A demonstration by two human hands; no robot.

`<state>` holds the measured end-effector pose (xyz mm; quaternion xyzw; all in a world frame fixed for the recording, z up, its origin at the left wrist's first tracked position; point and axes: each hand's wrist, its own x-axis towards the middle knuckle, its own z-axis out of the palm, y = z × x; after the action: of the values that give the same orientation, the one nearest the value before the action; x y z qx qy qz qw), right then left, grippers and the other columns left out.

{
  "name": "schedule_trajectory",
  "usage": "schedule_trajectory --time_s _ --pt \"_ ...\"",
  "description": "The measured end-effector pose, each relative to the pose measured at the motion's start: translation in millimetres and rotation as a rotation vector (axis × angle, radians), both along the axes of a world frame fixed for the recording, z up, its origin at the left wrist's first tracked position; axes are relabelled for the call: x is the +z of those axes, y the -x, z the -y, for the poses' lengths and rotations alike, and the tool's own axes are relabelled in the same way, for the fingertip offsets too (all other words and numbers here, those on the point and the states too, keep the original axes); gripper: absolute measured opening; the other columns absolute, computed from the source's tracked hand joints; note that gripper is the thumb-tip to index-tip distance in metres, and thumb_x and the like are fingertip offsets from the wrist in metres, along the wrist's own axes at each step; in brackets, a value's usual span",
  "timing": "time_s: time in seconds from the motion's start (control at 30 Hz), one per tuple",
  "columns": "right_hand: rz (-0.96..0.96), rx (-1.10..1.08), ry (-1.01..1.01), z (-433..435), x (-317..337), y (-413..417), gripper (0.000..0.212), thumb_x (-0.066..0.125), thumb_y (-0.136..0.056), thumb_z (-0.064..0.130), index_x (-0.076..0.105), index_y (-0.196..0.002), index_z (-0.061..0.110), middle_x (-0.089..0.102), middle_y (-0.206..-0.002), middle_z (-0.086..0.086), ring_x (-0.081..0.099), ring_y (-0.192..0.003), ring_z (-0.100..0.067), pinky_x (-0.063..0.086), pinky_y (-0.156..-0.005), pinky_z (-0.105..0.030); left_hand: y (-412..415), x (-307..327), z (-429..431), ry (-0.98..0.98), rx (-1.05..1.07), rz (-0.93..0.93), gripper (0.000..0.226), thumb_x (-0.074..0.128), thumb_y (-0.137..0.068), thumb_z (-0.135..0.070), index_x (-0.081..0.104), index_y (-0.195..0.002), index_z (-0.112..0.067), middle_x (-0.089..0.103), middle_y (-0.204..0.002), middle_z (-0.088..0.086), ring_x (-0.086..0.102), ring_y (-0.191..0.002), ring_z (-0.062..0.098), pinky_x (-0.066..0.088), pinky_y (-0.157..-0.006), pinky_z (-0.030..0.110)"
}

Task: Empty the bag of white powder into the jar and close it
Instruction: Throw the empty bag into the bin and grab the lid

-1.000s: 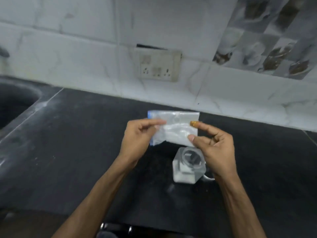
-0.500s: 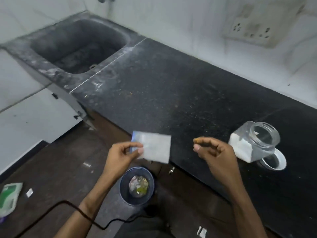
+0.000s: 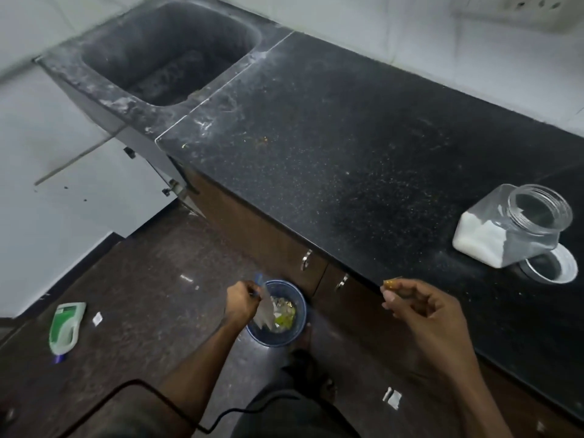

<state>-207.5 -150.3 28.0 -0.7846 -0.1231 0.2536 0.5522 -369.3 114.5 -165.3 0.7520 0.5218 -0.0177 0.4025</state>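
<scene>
The left hand is closed in a pinch on the top edge of the bag, which hangs limp and flat, its lower part inside the mouth of a small blue bin standing on the dark floor just in front of the cabinet doors; scraps of yellow and pale rubbish lie in the bin beside the bag; the right hand is held up over the front edge of the black counter, fingers loosely curled with thumb and forefinger together, and whether anything is held between them I cannot tell; the jar sits on the counter well to the right, open, with white powder heaped in its lower part; its lid lies on the counter touching the jar's near side, upside down so the hollow shows; at the far left end of the counter is a dark sink; on the floor to the left lies a green and white bottle on its side, and a black cable curves across the bottom of the view.
</scene>
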Motion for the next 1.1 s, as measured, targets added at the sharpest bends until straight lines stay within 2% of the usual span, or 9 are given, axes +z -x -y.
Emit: schedule_trajectory --time_s 0.1,0.23,0.33,0.47,0.6,0.73,0.87,1.0,1.1 --pt "0.010 -0.022 0.007 6.5 1.3 -6.1 0.019 0.076 -0.084 0.003 0.077 -0.088 0.021 0.080 -0.090 0.003 0.076 -0.081 -0.022 0.059 -0.075 -0.027 -15.2 -27.4 -9.4 0.042 -0.076 -0.062 0.023 0.065 -0.078 0.001 0.068 -0.065 -0.018 0.077 -0.085 0.017 0.074 -0.082 0.033 0.061 -0.076 0.039" --pt "0.011 -0.036 0.010 11.6 -1.3 -16.5 0.019 0.075 -0.084 0.001 0.077 -0.089 0.019 0.079 -0.089 0.004 0.075 -0.078 -0.020 0.057 -0.070 -0.016 -28.6 -31.5 -8.8 0.068 -0.160 -0.084 0.017 0.075 -0.078 -0.006 0.077 -0.094 -0.002 0.076 -0.104 0.016 0.071 -0.099 0.031 0.051 -0.083 0.027" --pt "-0.004 -0.046 0.008 12.1 -2.0 -27.1 0.018 0.074 -0.085 0.002 0.077 -0.091 0.019 0.079 -0.089 0.002 0.074 -0.080 -0.022 0.057 -0.073 -0.021 -33.6 -15.2 -10.6 0.045 0.000 -0.012 0.018 0.070 -0.084 -0.007 0.076 -0.100 -0.003 0.076 -0.104 0.017 0.072 -0.098 0.030 0.053 -0.083 0.030" --pt "-0.020 -0.100 -0.007 11.2 2.4 -43.0 0.017 0.076 -0.084 0.005 0.077 -0.092 0.020 0.079 -0.090 0.001 0.075 -0.084 -0.024 0.059 -0.079 -0.031 -41.6 42.1 -13.2 -0.221 0.262 0.248 0.025 0.054 -0.089 0.003 0.075 -0.100 -0.006 0.074 -0.107 0.011 0.069 -0.090 0.022 0.050 -0.077 0.021" --pt "-0.002 -0.156 -0.052 -1.7 8.1 -62.3 0.017 0.076 -0.085 0.004 0.077 -0.092 0.019 0.079 -0.090 -0.003 0.075 -0.087 -0.029 0.059 -0.080 -0.032 -72.9 114.8 -13.8 -0.419 0.288 0.631 0.022 0.057 -0.089 0.006 0.072 -0.097 -0.008 0.069 -0.101 0.004 0.063 -0.091 0.002 0.051 -0.089 0.022" --pt "0.082 -0.186 -0.109 -19.4 28.9 -88.6 0.014 0.076 -0.086 0.004 0.076 -0.096 0.013 0.079 -0.090 -0.005 0.074 -0.085 -0.027 0.058 -0.077 -0.027 -149.6 174.5 4.6 -0.418 0.027 0.953 0.022 0.059 -0.086 0.011 0.069 -0.090 -0.007 0.068 -0.095 0.009 0.064 -0.089 0.010 0.050 -0.087 0.021" --pt "0.179 -0.266 -0.168 -17.8 62.0 -119.0 0.017 0.077 -0.085 0.005 0.075 -0.097 0.018 0.079 -0.095 0.003 0.074 -0.084 -0.016 0.059 -0.081 -0.027 -241.7 227.1 50.5 -0.249 -0.303 1.103 0.013 0.064 -0.086 -0.003 0.071 -0.092 -0.012 0.070 -0.095 0.004 0.067 -0.092 0.019 0.051 -0.081 0.028" --pt "0.321 -0.415 -0.188 14.6 87.5 -149.2 0.021 0.076 -0.085 0.001 0.074 -0.099 0.017 0.078 -0.097 0.003 0.073 -0.090 -0.008 0.059 -0.080 -0.024 -310.9 260.8 107.5 -0.060 -0.721 1.013 0.027 0.069 -0.084 -0.024 0.068 -0.110 -0.021 0.067 -0.108 -0.007 0.064 -0.099 0.007 0.053 -0.084 0.026" --pt "0.395 -0.597 -0.156 56.7 84.7 -172.4 0.022 0.074 -0.086 0.000 0.074 -0.094 0.020 0.077 -0.094 0.001 0.074 -0.085 -0.010 0.060 -0.077 -0.026 -335.0 255.9 147.7 -0.016 -1.011 0.840 0.066 0.075 -0.070 -0.055 0.056 -0.128 -0.030 0.056 -0.130 -0.010 0.054 -0.119 0.006 0.046 -0.101 0.028"
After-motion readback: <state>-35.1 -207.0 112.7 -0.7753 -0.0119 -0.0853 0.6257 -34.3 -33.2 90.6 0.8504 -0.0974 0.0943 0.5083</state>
